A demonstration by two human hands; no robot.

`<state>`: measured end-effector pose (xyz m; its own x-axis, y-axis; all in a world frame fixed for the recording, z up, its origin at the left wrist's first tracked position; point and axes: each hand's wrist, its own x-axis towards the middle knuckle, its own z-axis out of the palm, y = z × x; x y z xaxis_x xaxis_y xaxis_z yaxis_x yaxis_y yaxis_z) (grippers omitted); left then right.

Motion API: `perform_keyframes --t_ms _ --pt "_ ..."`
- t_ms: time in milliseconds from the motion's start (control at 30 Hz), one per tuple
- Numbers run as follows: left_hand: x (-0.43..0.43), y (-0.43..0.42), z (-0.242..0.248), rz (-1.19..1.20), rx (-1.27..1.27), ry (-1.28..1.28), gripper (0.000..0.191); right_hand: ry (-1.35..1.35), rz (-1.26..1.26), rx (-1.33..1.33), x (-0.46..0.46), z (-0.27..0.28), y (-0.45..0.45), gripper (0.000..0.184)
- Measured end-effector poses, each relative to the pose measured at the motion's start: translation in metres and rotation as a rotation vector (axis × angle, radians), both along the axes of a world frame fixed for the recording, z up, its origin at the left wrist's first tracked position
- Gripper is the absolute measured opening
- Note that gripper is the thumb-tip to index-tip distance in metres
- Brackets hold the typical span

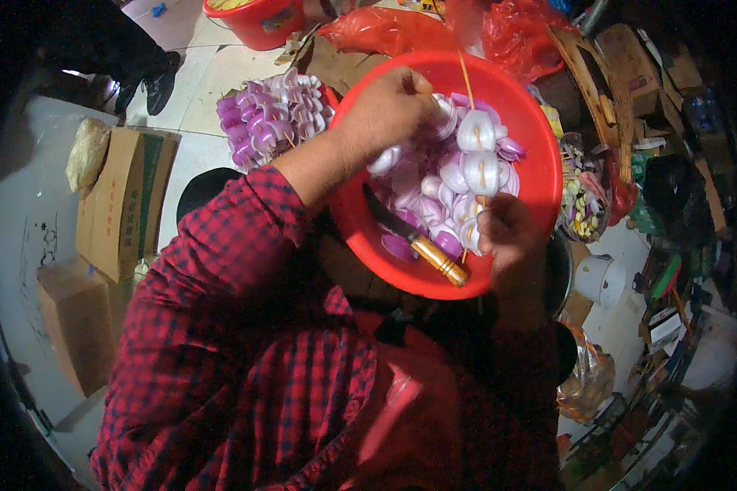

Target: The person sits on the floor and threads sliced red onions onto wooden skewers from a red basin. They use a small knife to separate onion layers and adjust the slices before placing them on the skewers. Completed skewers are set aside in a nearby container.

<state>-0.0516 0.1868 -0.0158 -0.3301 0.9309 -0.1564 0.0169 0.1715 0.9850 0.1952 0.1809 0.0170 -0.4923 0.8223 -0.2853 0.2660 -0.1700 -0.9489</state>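
My right hand (510, 233) grips a bamboo skewer (467, 80) near its lower end. Threaded on this stick are curved pieces of red onion (482, 173), pale sides showing. My left hand (399, 101) is over the far left part of a red plastic basin (534, 178), its fingers curled beside loose onion pieces. Those fingertips are partly hidden, so whether they pinch a piece is unclear. Cut onion (427, 208) lies in the basin under both hands. A knife with a wooden handle (437, 259) rests there, its dark blade pointing up and left.
Left of the basin lies a pile of onion skewers (264, 123). A red bucket (258, 24) and red plastic bags (393, 30) are beyond. Cardboard boxes (107, 202) stand at left, near another person's dark shoe (161, 86). To the right are a bag of scraps (583, 202) and a white tub (599, 279).
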Motion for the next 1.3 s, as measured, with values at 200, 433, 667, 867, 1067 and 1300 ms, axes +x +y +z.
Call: perform_keyframes --t_ms 200,433,667,867,1067,1300 --pt "-0.004 0.004 -0.019 -0.545 -0.309 0.947 0.027 0.045 0.046 0.117 0.014 -0.014 0.004 0.018" --pt "0.017 0.001 -0.03 -0.689 -0.375 1.009 0.03 -0.026 0.081 0.093 0.012 -0.002 0.001 0.016" --pt "-0.027 0.024 -0.01 0.175 -0.049 -0.002 0.019 -0.062 0.122 0.001 0.005 0.015 -0.005 0.016" --pt "-0.037 0.02 0.024 0.37 0.106 -0.465 0.028 -0.001 0.158 -0.068 0.004 0.018 -0.011 0.008" --pt "-0.048 0.019 0.023 0.398 0.16 -0.517 0.027 -0.005 0.196 -0.102 0.002 0.019 -0.013 0.011" --pt "-0.043 0.016 0.028 0.413 0.143 -0.451 0.029 0.034 0.162 -0.077 0.001 0.016 -0.018 0.02"
